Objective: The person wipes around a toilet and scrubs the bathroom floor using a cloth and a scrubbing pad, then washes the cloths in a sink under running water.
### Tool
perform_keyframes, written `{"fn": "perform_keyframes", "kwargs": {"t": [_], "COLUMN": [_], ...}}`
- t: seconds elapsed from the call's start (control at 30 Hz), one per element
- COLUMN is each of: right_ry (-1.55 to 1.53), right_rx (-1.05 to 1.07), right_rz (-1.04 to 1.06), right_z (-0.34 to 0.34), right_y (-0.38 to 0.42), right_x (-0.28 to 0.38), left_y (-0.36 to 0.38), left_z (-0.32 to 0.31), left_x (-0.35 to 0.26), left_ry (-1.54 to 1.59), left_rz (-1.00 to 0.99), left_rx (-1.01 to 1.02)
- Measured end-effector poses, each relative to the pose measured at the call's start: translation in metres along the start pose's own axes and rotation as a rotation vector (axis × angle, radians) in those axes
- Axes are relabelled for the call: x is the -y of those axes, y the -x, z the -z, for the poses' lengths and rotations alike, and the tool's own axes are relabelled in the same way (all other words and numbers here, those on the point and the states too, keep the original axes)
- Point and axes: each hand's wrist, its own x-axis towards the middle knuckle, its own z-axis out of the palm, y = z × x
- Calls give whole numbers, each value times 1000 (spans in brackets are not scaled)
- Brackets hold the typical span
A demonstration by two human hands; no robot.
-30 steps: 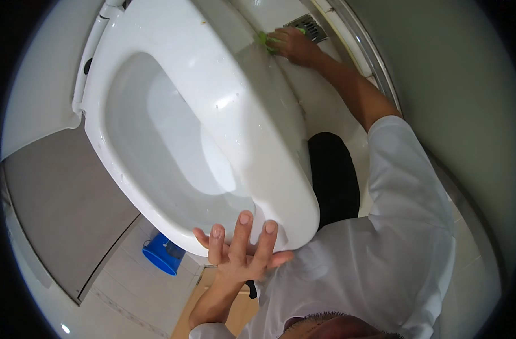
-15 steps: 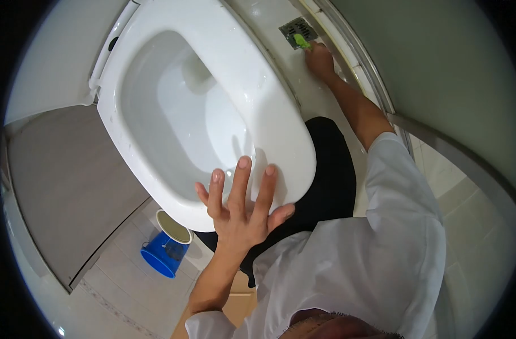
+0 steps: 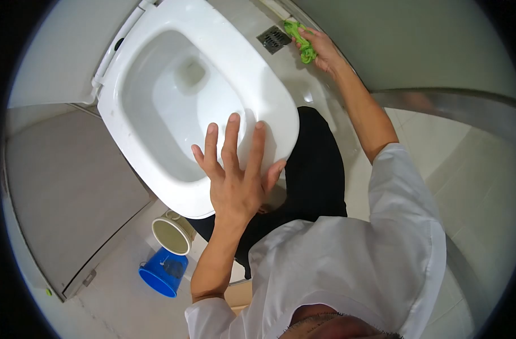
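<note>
Against the earlier frame, the green cloth (image 3: 308,53) is off the floor drain (image 3: 273,39) and just to its right, at the upper right of the frame, with the right hand (image 3: 324,52) closed around it. The left hand (image 3: 235,195), fingers spread apart and gripping nothing, is over the front rim of the toilet (image 3: 263,85) at the centre, though whether it touches cannot be told. The work looks under way, since the cloth is in hand at the floor edge, but how much is done or left does not show.
</note>
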Motion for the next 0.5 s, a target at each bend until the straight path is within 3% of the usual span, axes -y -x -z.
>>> {"fn": "perform_keyframes", "kwargs": {"t": [0.03, 0.1, 0.13, 0.2, 0.37, 0.43, 0.47, 0.5], "right_ry": [4, 652, 650, 1358, 1526, 1648, 1651, 1650], "right_rx": [-16, -32, -46, -186, -325, -153, -167, -165], "right_rz": [8, 109, 107, 421, 337, 362, 518, 512], "right_z": [3, 7, 17, 43, 26, 17, 16, 18], "right_y": [4, 13, 9, -11, -14, -21, -21, -24], "right_x": [0, -6, -22, -75, -130, -142, -148, -153], "left_y": [0, 1, 1, 2, 2, 0, 0, 0], "left_z": [0, 1, -1, -5, -6, -4, -4, -4], "left_x": [0, 3, 3, 3, 0, -1, -1, -1], "left_ry": [12, 26, 33, 17, -28, -47, -66, -83], "left_rz": [-13, 4, -9, 8, 4, 0, -4, -8], "left_rx": [-2, -28, -23, -46, -49, -38, -39, -39]}}
